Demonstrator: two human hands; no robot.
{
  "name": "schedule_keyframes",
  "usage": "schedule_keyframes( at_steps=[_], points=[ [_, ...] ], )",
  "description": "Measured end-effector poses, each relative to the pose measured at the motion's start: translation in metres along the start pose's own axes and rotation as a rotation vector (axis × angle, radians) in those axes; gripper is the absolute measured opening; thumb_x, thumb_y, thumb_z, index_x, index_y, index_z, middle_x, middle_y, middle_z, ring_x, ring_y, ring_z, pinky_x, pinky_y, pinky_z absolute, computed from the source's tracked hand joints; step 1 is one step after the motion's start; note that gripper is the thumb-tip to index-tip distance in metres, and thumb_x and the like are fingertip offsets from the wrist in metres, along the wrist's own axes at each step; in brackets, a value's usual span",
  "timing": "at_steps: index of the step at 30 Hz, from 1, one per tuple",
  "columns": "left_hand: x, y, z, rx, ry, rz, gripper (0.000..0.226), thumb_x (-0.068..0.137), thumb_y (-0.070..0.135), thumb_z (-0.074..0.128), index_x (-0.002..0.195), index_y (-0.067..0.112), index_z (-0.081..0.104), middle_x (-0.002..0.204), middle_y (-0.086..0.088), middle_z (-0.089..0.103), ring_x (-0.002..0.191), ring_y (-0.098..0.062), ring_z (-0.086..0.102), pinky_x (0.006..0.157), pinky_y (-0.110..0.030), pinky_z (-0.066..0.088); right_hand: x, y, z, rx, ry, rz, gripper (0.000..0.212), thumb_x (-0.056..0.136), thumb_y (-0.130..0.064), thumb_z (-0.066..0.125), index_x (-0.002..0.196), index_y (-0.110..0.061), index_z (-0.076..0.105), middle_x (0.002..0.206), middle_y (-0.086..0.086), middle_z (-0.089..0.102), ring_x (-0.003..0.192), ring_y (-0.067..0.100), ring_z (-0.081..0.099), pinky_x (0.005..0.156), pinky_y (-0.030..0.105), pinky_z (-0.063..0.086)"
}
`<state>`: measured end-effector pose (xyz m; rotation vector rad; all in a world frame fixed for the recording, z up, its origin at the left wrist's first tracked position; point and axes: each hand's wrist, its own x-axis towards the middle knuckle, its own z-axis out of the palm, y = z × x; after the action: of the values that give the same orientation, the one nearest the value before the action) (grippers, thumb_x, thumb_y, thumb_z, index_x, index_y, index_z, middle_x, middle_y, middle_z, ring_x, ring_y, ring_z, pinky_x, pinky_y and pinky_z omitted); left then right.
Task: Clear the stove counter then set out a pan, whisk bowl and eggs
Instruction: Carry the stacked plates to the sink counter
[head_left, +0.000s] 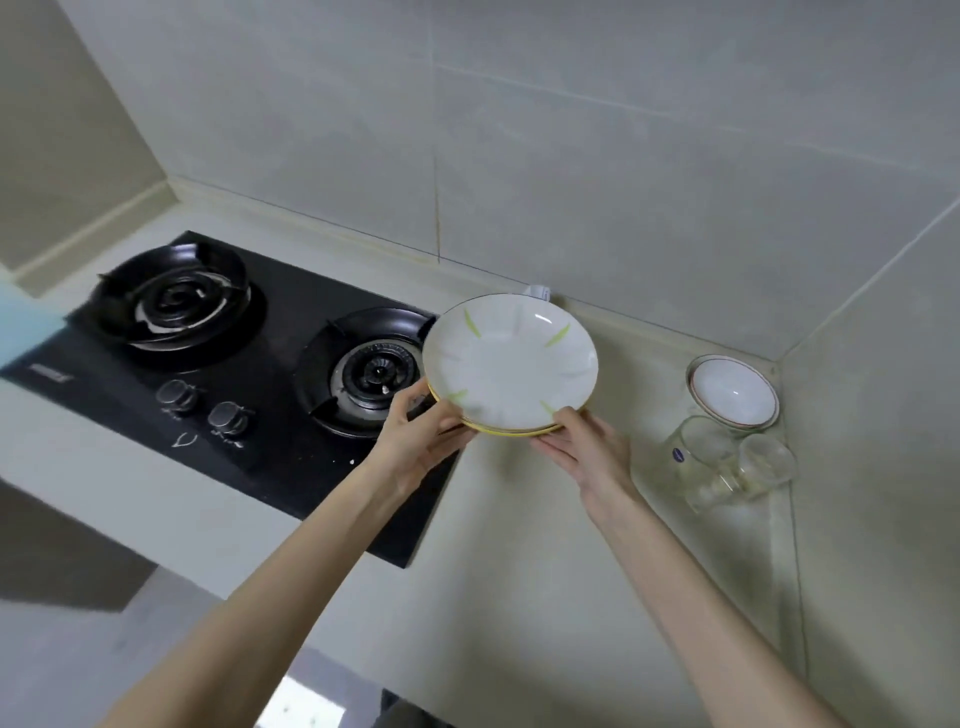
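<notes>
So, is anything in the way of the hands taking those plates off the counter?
Nothing visible. The left hand and right hand grip the plate stack by its near rim. The stacked bowls and glasses stand apart to its right, the burner to its left.

Of the stack (511, 429) under the top plate (509, 358), only yellow rims show just above the fingers (449, 435), so the count of plates cannot be told, and the finger ends of the left hand (415, 436) and right hand (584, 449) are hidden beneath it. Beyond the fingers a white thing (537, 291) is mostly covered by the plate's rim. Right of the right fingers the glasses (727, 462) blur together, their blue label (679, 453) unreadable; far left, a pale blue shape (26, 332) is cut by the edge.
</notes>
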<state>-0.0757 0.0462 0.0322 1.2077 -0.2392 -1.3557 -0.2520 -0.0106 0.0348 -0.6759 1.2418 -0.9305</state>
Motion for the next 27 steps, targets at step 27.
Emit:
schedule_keyframes(
  at_steps=[27],
  points=[
    [-0.362,0.141,-0.421,-0.478,0.593,0.551,0.062,0.084,-0.004,0.065,0.133,0.020,0.036,0.099,-0.022,0.072,0.093,-0.033,0.071,0.077,-0.037,0.060,-0.338,0.177,0.396,-0.253,-0.942,0.105,0.015,0.084,0.001,0.063,0.098,0.006,0.067,0.090,0.015,0.071,0.085,0.025,0.072,0.076,0.034,0.059]
  ],
)
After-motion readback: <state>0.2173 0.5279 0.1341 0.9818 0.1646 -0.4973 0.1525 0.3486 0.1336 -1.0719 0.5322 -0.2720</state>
